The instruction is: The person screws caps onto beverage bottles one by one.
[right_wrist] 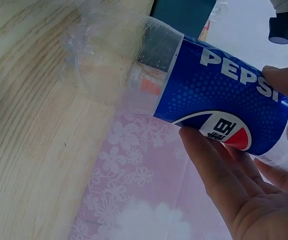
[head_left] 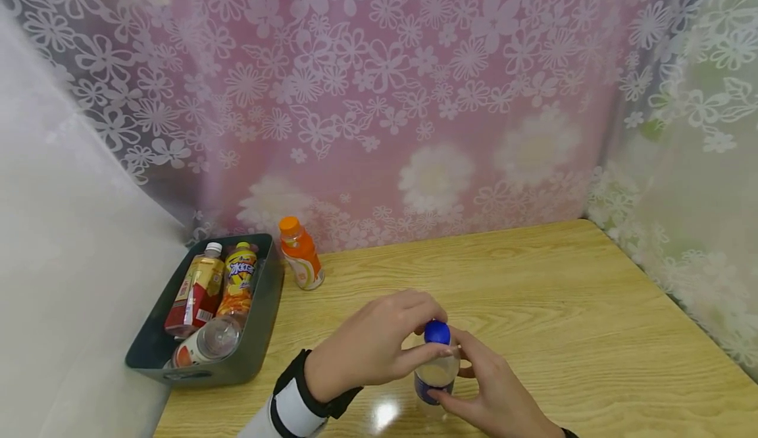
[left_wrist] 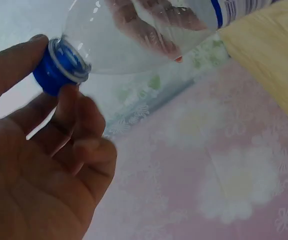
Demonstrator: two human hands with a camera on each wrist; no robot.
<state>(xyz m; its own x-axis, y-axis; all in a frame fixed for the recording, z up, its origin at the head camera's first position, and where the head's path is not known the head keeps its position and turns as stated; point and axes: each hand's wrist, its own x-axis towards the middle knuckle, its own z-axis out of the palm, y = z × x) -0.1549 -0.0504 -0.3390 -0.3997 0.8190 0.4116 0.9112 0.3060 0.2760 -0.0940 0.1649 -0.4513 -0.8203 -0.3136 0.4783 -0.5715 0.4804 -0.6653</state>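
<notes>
A clear plastic Pepsi bottle [right_wrist: 224, 95] with a blue label stands upright on the table in front of the person. The left hand [head_left: 381, 339] reaches over its top and pinches the blue cap [head_left: 437, 332] between thumb and fingers. In the left wrist view the cap [left_wrist: 54, 72] sits on the bottle's neck, with the thumb on one side and fingertips on the other. The right hand [head_left: 491, 385] grips the bottle's body around the label, thumb on the near side. In the right wrist view the bottle looks see-through, with no drink visible in its lower part.
To the left, a dark green bin [head_left: 269, 319] holds several bottles, among them a yellow-labelled one [head_left: 239, 277] and a red and gold one [head_left: 198, 290]. Beside it an orange bottle [head_left: 301, 254] stands on the wooden table [head_left: 533, 287]. Flowered curtains [head_left: 379, 96] hang behind and at the sides.
</notes>
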